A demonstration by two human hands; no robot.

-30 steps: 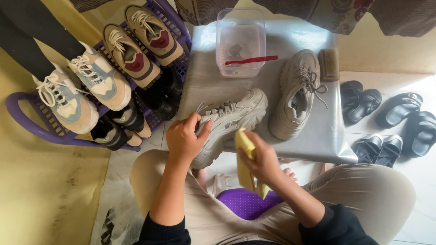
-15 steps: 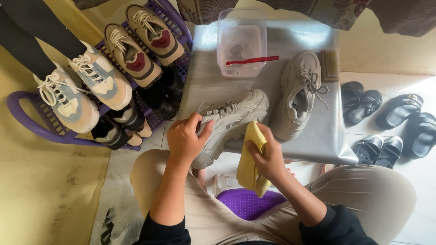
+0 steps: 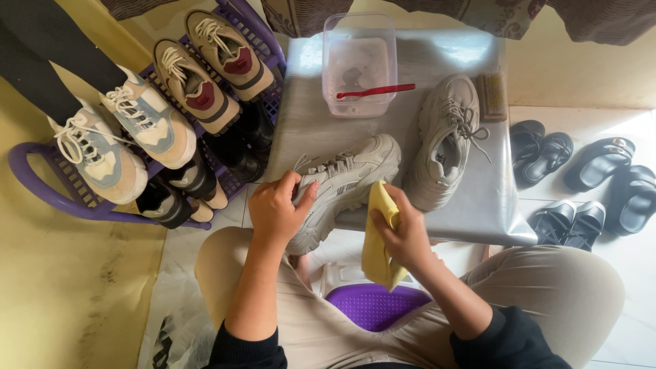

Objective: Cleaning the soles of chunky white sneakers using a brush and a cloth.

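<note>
Left hand point(image 3: 277, 208) grips beige sneaker point(image 3: 342, 186) on its side at grey table's point(image 3: 478, 198) near edge. Right hand point(image 3: 404, 232) pinches yellow cloth point(image 3: 378, 239) against its sole. Purple shoe rack point(image 3: 41, 184) left, tiled floor.

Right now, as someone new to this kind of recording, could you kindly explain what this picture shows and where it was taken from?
There is no machine: a seated person wears a camera on the head, looking down at their own hands. The left hand steadies a beige sneaker at the edge of a grey table. The right hand holds a yellow cloth against it. The matching second sneaker, a clear tub with a red brush and a scrubbing brush also lie there. A purple shoe rack stands alongside.
</note>
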